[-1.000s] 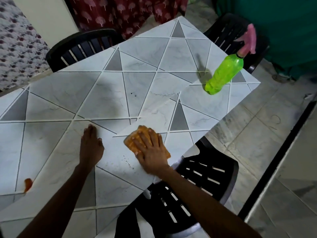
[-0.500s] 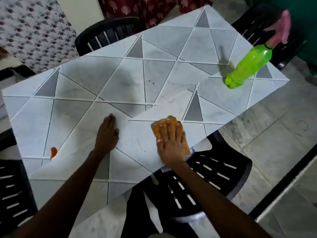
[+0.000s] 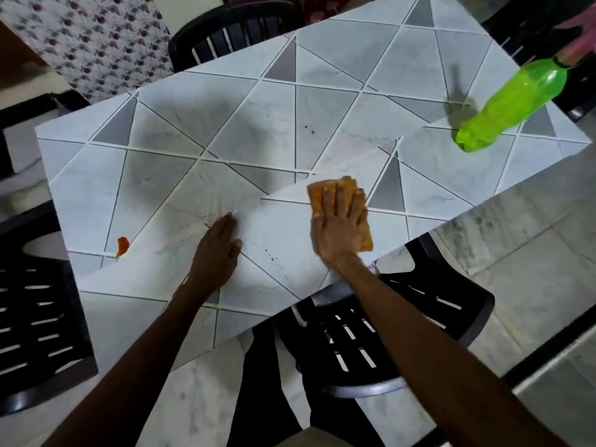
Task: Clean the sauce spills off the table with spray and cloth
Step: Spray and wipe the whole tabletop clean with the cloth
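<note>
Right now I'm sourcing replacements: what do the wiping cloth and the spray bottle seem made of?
The cloth looks like soft matte orange fabric, folded and flattened under the right hand; its weave is unreadable. The spray bottle looks like glossy translucent green plastic, bright where light passes through.

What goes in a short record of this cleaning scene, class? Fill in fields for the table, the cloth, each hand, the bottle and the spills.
table: grey top with a triangle pattern
cloth: orange, folded, lying flat by the near edge
right hand: pressed flat on the cloth, fingers straight
left hand: flat on the bare table, holding nothing
bottle: green with a pink sprayer, standing by the far right corner, untouched
spills: orange blob by the left edge; red specks between the hands
</note>
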The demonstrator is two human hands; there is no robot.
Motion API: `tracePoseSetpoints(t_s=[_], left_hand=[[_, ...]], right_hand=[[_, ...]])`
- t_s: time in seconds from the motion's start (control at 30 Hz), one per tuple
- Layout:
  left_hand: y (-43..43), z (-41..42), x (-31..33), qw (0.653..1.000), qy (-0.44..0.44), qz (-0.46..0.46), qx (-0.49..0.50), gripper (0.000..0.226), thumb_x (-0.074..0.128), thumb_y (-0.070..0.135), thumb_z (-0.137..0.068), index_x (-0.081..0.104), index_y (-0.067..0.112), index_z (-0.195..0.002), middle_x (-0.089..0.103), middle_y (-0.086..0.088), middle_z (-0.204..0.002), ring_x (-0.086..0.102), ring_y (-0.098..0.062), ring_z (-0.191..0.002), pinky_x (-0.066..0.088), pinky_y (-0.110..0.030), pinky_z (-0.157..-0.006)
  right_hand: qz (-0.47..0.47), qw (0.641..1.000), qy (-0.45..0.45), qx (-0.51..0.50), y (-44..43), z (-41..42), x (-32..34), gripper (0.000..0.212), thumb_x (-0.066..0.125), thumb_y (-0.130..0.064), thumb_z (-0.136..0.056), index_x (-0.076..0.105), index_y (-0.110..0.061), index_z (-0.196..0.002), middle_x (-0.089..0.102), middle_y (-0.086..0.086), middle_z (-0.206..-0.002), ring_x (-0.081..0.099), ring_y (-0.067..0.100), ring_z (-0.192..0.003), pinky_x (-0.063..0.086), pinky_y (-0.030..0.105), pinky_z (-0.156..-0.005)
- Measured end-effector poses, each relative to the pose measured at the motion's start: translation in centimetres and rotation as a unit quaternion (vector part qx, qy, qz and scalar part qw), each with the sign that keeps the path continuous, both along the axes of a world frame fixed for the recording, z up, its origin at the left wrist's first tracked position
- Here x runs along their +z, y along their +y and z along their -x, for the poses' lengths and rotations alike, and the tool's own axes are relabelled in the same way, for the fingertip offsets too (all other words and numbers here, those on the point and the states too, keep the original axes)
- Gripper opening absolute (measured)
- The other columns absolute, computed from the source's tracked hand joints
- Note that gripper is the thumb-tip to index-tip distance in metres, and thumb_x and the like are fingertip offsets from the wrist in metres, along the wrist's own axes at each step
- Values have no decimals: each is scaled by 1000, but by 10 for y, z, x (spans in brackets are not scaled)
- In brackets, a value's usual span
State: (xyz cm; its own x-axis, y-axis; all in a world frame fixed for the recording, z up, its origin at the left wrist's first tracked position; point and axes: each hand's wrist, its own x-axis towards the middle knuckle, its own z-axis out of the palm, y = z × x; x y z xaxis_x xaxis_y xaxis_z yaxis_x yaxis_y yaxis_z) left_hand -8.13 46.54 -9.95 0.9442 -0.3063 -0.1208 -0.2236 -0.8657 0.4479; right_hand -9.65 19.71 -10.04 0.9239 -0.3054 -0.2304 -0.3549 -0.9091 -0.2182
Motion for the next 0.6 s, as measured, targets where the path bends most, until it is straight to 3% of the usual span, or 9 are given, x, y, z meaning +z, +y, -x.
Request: tracePoseSetpoints(t_s=[0.13,0.2,0.3,0.43,0.5,0.6], left_hand=[[10,-1,1,1000,-18,-1,-14,51,49,25,-93,50,3,-139,48,-16,-146,46,-34,-132,40,-44,-109],[15,-7,0,999,-32,14,-17,44,50,23,-94,58,3,-131,55,-16,-138,50,-34,-126,41,-41,-107],[25,-15,-2,998,-47,34,-30,37,49,20,-95,64,2,-124,60,-15,-130,54,-32,-120,39,-36,-107],[42,-25,-3,997,-52,33,-46,39,46,23,-94,66,2,-121,62,-14,-126,55,-31,-118,39,-37,-109],[55,-32,-1,997,-60,10,-40,39,50,21,-94,65,1,-124,61,-16,-128,54,-33,-121,37,-37,-110],[79,-51,4,996,-78,-32,-30,41,59,16,-93,59,0,-131,57,-18,-136,50,-34,-128,32,-37,-113]], right_hand=[[-24,978,-41,202,68,66,-8,59,42,-43,-99,33,-28,-156,23,6,-166,11,42,-153,21,59,-119],[-25,970,-39,240,56,100,-7,57,42,-47,-99,37,-32,-154,26,2,-166,16,38,-153,24,57,-118],[11,992,-2,128,10,108,-2,60,35,-52,-98,31,-35,-156,19,-1,-168,11,34,-155,24,56,-119],[27,998,5,-48,10,23,3,67,18,-54,-100,9,-30,-161,4,6,-170,-3,41,-154,7,57,-124],[13,999,-16,-34,56,-16,0,66,20,-52,-100,10,-28,-161,5,9,-169,-3,43,-153,6,56,-124],[-2,995,-40,89,140,-16,-6,63,29,-50,-101,16,-31,-160,8,6,-169,0,42,-154,12,56,-123]])
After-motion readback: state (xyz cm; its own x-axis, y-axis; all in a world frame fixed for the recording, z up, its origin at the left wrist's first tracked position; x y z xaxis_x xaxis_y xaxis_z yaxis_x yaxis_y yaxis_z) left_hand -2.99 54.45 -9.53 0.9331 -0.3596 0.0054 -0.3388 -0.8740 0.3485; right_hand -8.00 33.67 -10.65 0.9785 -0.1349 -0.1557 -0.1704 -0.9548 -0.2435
